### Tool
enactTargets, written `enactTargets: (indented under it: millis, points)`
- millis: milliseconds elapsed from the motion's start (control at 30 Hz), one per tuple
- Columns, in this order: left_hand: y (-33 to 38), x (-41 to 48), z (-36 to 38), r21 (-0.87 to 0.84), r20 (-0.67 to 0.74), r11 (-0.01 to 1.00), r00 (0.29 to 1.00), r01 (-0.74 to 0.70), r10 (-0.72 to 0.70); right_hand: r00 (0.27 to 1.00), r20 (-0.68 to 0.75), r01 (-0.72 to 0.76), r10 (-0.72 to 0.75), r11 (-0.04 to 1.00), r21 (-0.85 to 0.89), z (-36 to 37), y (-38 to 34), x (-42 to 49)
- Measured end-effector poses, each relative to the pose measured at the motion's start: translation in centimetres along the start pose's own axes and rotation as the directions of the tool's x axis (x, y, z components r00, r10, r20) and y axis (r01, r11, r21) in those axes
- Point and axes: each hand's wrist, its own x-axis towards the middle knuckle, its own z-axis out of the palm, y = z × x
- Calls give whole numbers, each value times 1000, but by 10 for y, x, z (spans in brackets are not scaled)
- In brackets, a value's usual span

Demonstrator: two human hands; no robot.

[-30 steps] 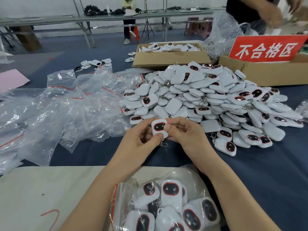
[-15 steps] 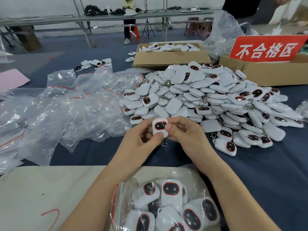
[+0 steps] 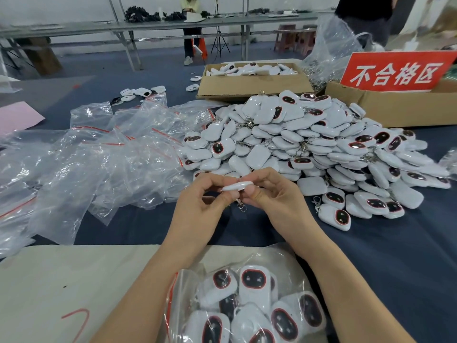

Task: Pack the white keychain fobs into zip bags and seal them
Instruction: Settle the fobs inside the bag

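Observation:
My left hand (image 3: 205,201) and my right hand (image 3: 274,196) pinch one white keychain fob (image 3: 238,186) between them, above the blue table. The fob lies edge-on to me, its metal clasp (image 3: 241,206) hanging below. Behind it rises a big heap of white fobs (image 3: 309,144) with dark, red-rimmed faces. Close to me, between my forearms, a clear zip bag (image 3: 247,305) with a red seal strip holds several fobs. A pile of empty zip bags (image 3: 99,159) lies to the left.
A cardboard box (image 3: 252,85) with more fobs stands behind the heap. Another box (image 3: 395,107) with a red sign (image 3: 395,71) is at the back right. A beige sheet (image 3: 74,288) covers the near table. A person stands at the far right.
The fob has been tipped from face-up to edge-on between my fingers. Both hands stay in the same place.

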Motion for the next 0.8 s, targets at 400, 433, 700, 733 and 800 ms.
enactTargets:
  millis: [400, 433, 700, 733, 800]
  points:
    - [-1, 2, -2, -61, 89, 991, 990, 117, -111, 1000, 13, -10, 9, 999, 37, 1, -1, -3]
    - [-3, 3, -3, -50, 95, 988, 986, 145, -140, 1000, 29, -13, 12, 999, 30, 1, -2, -3]
    - [-5, 5, -2, -77, 36, 987, 989, 143, -141, 994, -13, -110, 110, 994, 15, 1, 3, 0]
    - [-5, 5, -2, -78, 28, 987, 989, 144, -142, 993, -21, -120, 120, 993, 4, 1, 4, 1]
    - [-5, 5, -2, -81, 16, 986, 990, 144, -143, 992, -26, -122, 122, 992, -2, 2, 5, 1]
